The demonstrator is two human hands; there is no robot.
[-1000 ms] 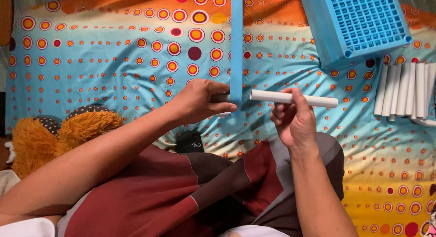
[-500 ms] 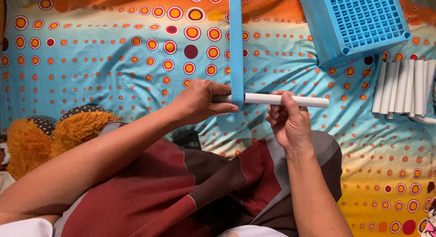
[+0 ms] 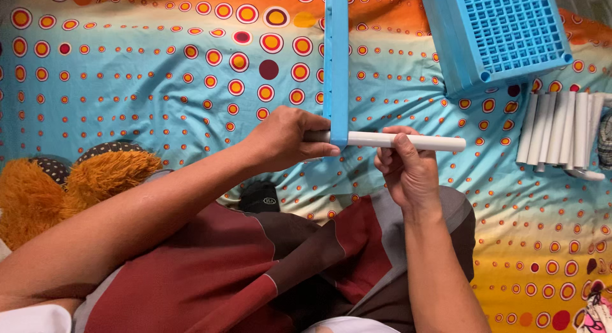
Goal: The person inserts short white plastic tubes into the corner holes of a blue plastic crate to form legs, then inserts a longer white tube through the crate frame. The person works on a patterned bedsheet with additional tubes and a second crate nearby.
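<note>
The left hand [image 3: 287, 140] gripped the upright flat blue plastic panel [image 3: 336, 65]; the right hand [image 3: 401, 164] clasped the white plastic tube [image 3: 408, 141], best kept square to the panel's corner hole.

I see a bed sheet [image 3: 146, 84] with dots. On it lie a blue crate [image 3: 503, 33], white tubes [image 3: 561, 129] and a fuzzy orange toy [image 3: 70, 180].

White tube [image 3: 408, 141] now pushed further left thru blue panel [image 3: 336, 65]; its end reaches left hand [image 3: 287, 138].
</note>
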